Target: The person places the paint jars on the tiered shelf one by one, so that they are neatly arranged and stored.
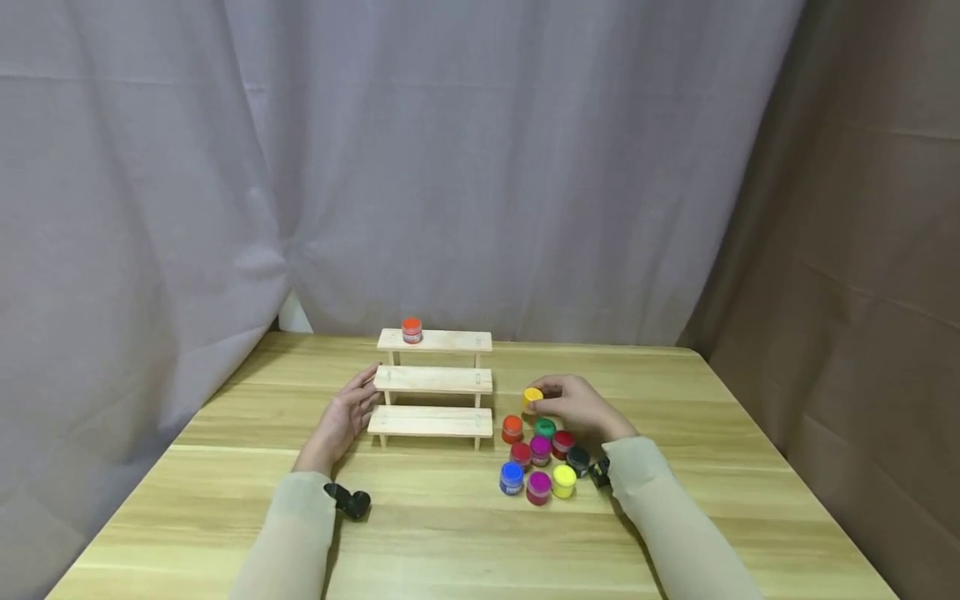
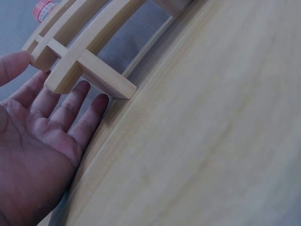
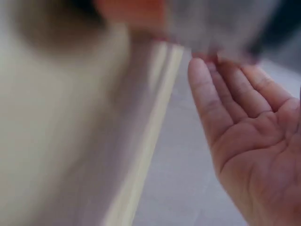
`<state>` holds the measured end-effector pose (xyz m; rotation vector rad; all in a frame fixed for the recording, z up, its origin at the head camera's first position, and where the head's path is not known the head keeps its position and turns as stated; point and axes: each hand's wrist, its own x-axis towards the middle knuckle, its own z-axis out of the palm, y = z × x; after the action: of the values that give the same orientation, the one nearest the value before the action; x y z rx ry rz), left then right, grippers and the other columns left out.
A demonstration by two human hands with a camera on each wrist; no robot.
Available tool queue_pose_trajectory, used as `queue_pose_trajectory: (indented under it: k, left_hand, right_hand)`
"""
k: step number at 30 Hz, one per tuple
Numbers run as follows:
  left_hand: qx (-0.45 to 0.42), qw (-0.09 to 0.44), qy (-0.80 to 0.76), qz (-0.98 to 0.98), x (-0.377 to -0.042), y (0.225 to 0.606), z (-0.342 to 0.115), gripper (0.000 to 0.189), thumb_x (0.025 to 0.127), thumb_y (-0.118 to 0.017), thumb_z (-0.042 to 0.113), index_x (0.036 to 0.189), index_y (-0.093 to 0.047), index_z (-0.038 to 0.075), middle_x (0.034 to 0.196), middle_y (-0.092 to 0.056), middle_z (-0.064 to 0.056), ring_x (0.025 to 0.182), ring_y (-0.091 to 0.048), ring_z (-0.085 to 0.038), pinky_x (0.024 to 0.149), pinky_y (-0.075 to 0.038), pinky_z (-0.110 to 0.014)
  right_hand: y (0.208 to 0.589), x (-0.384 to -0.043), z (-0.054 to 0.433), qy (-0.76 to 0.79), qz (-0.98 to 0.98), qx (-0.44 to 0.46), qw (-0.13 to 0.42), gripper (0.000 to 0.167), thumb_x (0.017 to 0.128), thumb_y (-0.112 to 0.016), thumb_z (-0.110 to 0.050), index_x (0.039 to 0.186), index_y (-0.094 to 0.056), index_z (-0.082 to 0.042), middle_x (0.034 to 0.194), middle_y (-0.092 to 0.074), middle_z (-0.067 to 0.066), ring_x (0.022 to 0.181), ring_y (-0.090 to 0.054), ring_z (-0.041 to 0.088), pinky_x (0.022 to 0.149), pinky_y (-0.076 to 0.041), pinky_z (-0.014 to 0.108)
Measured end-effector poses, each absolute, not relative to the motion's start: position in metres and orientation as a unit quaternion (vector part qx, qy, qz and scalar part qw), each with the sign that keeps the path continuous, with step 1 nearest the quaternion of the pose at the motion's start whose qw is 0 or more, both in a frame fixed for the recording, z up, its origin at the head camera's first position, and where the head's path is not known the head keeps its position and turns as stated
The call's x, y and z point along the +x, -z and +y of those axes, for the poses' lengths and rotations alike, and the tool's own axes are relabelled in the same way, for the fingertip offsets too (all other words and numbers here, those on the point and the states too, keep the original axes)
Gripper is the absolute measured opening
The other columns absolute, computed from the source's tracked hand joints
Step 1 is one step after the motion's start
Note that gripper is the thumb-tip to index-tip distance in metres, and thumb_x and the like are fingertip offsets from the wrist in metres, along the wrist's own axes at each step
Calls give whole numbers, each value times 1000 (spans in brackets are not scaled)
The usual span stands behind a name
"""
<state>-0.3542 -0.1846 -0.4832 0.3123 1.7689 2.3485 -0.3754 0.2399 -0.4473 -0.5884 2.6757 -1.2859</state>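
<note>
A small three-step wooden rack [image 1: 432, 380] stands on the table, with an orange-lidded paint jar [image 1: 412, 331] on its top step. My left hand [image 1: 350, 414] is at the rack's left end. In the left wrist view, the fingers of that left hand [image 2: 44, 136] are nearly straight, fingertips right at the step ends. To the right of the rack, my right hand [image 1: 576, 403] pinches a paint jar with a yellow-orange lid [image 1: 532, 397] between thumb and fingers. Blurred jars hide the fingertips of the right hand [image 3: 256, 136] in the right wrist view.
Several more paint jars cluster below my right hand, among them a green one [image 1: 545, 427], a blue one [image 1: 512, 477], a yellow one [image 1: 564, 481] and a black one [image 1: 577, 460]. Grey curtain [image 1: 487, 167] hangs behind the wooden table [image 1: 450, 533].
</note>
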Motion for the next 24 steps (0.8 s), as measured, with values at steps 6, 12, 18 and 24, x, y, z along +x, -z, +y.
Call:
queue_pose_trajectory:
  k: [6, 12, 18, 24]
  left_hand:
    - [102, 97, -789, 598, -352, 486, -180, 61, 106, -36, 17, 163, -14, 13, 167, -13, -12, 152, -16, -34, 121, -17, -49]
    - [98, 95, -788, 601, -353, 484, -177, 60, 106, -37, 18, 163, -17, 15, 167, -16, -9, 151, -19, -32, 121, -19, -47]
    - [98, 90, -795, 592, -356, 481, -178, 61, 106, -38, 17, 163, -16, 15, 167, -16, -12, 151, -20, -32, 121, -19, -48]
    - [98, 92, -794, 593, -355, 481, -178, 61, 106, -38, 17, 163, -15, 15, 167, -16, -12, 151, -20, -32, 121, -19, -49]
  right_hand:
    - [431, -383, 236, 442, 875, -197, 17, 35, 91, -76, -34, 117, -71, -11, 110, -71, 4, 107, -65, 23, 96, -52, 45]
    - [416, -391, 224, 471, 858, -204, -20, 31, 89, -78, -31, 113, -73, -11, 106, -73, 4, 102, -68, 21, 92, -55, 42]
    - [398, -400, 206, 491, 843, -219, -24, 33, 90, -77, -36, 115, -74, -16, 108, -74, 2, 104, -68, 21, 92, -54, 43]
    - [387, -402, 193, 543, 814, -206, -30, 35, 88, -79, -36, 117, -73, -17, 110, -73, 4, 106, -65, 24, 98, -49, 52]
